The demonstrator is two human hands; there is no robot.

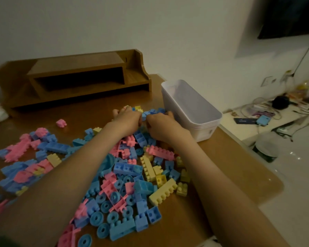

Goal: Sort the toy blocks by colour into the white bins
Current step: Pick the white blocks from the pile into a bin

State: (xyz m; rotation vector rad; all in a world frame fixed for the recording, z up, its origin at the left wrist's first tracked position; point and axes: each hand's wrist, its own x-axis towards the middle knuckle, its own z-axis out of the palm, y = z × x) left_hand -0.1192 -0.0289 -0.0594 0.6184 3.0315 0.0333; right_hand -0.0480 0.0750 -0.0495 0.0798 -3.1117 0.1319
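1. The toy blocks (127, 168), in pink, blue and yellow, lie in a loose heap on the brown surface (239, 175). The heap spreads from the middle toward the near edge and the left edge.
2. The white bins (205, 131) stand nested one inside the other at the right edge of the surface, in its far half. The top bin looks hollow, with nothing seen inside.
3. The left hand (127, 120) is at the far end of the heap, with its fingers curled down onto the blocks. I cannot tell if it grips one.
4. The right hand (161, 127) is just beside the left hand and close to the wall of the bins. Its fingers are also curled, and what they hold is hidden.
5. A small blue block (144, 116) shows between the two hands.
6. One pink block (61, 123) lies alone, apart from the heap, toward the left.
7. Several blue rings (96, 218) lie near the near edge, and a long yellow block (163, 193) lies at the right side of the heap.
8. A wooden shelf (75, 77) stands along the far edge.
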